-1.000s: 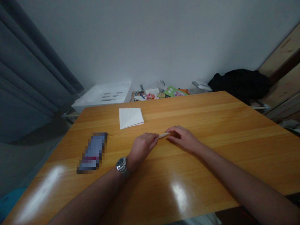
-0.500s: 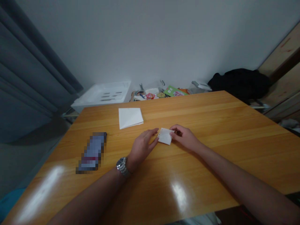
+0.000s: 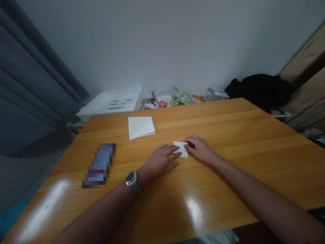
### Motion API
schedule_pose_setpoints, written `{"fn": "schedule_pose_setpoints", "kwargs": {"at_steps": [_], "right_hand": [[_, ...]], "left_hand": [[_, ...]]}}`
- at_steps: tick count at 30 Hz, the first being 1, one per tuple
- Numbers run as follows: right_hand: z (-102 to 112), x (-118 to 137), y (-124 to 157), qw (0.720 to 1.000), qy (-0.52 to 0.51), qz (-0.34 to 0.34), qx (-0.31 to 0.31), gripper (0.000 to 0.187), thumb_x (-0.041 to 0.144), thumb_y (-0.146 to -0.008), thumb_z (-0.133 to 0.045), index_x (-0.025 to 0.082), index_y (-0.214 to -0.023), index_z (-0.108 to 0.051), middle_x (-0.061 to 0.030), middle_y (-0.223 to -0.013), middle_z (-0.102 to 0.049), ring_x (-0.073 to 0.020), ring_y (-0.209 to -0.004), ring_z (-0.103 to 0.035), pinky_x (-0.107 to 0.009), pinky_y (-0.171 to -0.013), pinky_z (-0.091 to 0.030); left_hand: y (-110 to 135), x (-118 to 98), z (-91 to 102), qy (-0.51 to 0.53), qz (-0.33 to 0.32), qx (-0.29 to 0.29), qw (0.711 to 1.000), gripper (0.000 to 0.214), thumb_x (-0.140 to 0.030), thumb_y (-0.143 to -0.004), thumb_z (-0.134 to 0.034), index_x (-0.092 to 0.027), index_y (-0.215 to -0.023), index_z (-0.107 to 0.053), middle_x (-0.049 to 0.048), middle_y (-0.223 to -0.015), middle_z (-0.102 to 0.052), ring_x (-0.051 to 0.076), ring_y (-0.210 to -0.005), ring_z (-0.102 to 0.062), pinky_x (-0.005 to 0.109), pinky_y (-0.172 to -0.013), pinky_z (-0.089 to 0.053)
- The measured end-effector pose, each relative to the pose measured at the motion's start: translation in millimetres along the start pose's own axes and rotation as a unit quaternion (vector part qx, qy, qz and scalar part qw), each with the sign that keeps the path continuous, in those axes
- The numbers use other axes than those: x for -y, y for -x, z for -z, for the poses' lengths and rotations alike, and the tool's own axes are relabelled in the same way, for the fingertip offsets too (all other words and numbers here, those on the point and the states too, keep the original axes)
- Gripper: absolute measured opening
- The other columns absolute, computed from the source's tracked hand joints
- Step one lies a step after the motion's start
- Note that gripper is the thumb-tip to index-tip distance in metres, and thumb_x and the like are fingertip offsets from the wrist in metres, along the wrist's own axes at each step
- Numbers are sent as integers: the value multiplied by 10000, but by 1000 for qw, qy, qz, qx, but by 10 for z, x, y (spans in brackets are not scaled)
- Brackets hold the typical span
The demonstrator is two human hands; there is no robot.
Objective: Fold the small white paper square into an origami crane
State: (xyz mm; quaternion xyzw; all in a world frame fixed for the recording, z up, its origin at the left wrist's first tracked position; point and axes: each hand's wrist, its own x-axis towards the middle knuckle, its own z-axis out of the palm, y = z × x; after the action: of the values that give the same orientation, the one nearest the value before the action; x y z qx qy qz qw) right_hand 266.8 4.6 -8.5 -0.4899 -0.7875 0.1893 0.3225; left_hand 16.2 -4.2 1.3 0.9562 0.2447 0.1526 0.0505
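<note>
The small square of white paper, folded or cut, lies on the glossy orange-brown wooden table between the person's two hands.

Largest is the plain pale grey wall (image 3: 162, 44) across the back, then the blue-grey cloth curtain (image 3: 33, 71) hanging in folds on the left. Next comes the glossy orange-brown wooden table (image 3: 228, 135), with patches of reflected light near its near and left edges. Past its far left corner sits a white slotted plastic tray (image 3: 120, 96); past the far right lies a heap of black fabric (image 3: 259, 89).

The left hand (image 3: 162, 161) is palm down with its fingers stretched out, tips resting over the left part of the small square. The right hand (image 3: 201, 149) has thumb and forefinger pinching the square at its right edge, the other fingers curled.

A dark-edged flat oblong (image 3: 100, 164), its face pixelated, lies left of the left hand. Farther back are white ruled sheets (image 3: 141, 127), and behind the table's far edge a green printed booklet (image 3: 188, 98).

A silver metal wristwatch (image 3: 131, 178) circles the left wrist. Smallest is the small square of white paper (image 3: 182, 149) itself, with a tiny dark spot near its far left corner.
</note>
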Motion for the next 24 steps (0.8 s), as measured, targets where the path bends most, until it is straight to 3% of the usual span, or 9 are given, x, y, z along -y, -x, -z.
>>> {"fn": "schedule_pose_setpoints", "kwargs": {"at_steps": [6, 12, 18, 24], "right_hand": [[-22, -8, 16, 1000, -13, 2, -1, 189, 190, -924, -598, 192, -1077, -706, -84, -1006, -612, -209, -931, -606, -364, -854, -504], [25, -11, 7, 999, -10, 37, -5, 227, 215, -923, -611, 226, -1131, -702, -94, -1079, -619, -234, -1026, -601, -403, -926, -495], [169, -37, 6, 990, 27, 127, 56, 233, 243, -925, -629, 275, -1131, -732, -96, -1238, -664, -274, -1169, -566, -489, -1004, -439], [185, -76, 24, 986, 29, 136, 96, 281, 279, -933, -644, 294, -1204, -715, -67, -1248, -698, -254, -1148, -585, -468, -1001, -442]], "left_hand": [[-15, -20, 27, 0, 13, 24, 1000, 413, -419, -1024, -442, -232, -1377, -547, 99, -1416, -559, 251, -1296, -518, 452, -1119, -381], [-26, -46, 56, -1, 24, 6, 1000, 410, -419, -1013, -465, -232, -1363, -567, 111, -1355, -589, 257, -1234, -535, 459, -1079, -407], [-4, -39, 49, 7, 54, -14, 998, 413, -400, -992, -517, -252, -1374, -566, 111, -1294, -596, 259, -1183, -549, 464, -1047, -432], [2, -36, 41, 8, 70, -10, 997, 431, -410, -991, -519, -231, -1382, -549, 98, -1317, -609, 260, -1173, -566, 442, -1027, -453]]}}
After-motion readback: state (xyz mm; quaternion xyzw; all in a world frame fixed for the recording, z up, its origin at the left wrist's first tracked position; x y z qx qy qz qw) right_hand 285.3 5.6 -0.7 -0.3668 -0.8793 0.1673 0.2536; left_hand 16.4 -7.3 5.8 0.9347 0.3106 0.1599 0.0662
